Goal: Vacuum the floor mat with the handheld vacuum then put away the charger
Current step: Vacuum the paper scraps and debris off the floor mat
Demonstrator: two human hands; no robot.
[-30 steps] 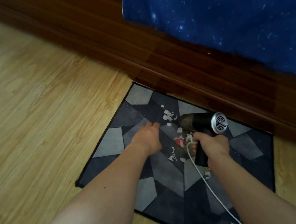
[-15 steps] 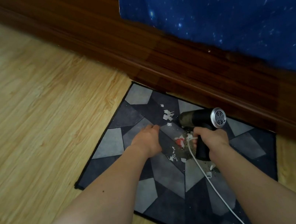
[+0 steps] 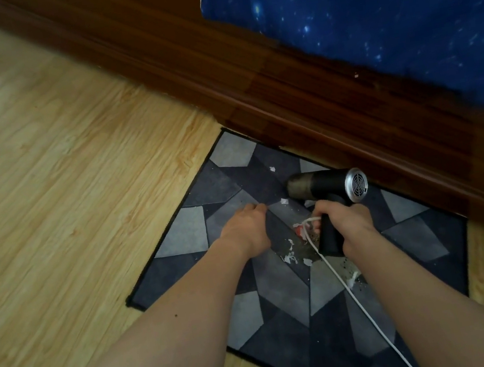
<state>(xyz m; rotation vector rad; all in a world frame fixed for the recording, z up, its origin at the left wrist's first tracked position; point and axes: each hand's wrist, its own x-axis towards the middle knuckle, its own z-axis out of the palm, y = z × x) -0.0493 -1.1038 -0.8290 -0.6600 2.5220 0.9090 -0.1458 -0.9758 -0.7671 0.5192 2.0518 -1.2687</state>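
A grey and dark blue patchwork floor mat (image 3: 414, 238) lies on the wood floor against a dark wooden base. My right hand (image 3: 347, 223) grips the black handle of the handheld vacuum (image 3: 327, 187), whose nozzle points left over the mat and whose silver vent faces right. A white charger cable (image 3: 365, 309) runs from the handle towards the bottom right. My left hand (image 3: 246, 230) rests on the mat, fingers curled down; whether it holds anything is hidden. White paper scraps (image 3: 290, 258) and a red bit (image 3: 300, 232) lie between the hands.
Light wood floor (image 3: 62, 196) spreads to the left. A dark brown wooden bed base (image 3: 316, 101) runs diagonally behind the mat, with a blue starry cloth (image 3: 381, 9) hanging over it.
The vacuum nozzle has moved slightly up and away over the mat. Several white scraps that lay ahead of the nozzle are gone. My left hand has stayed in place.
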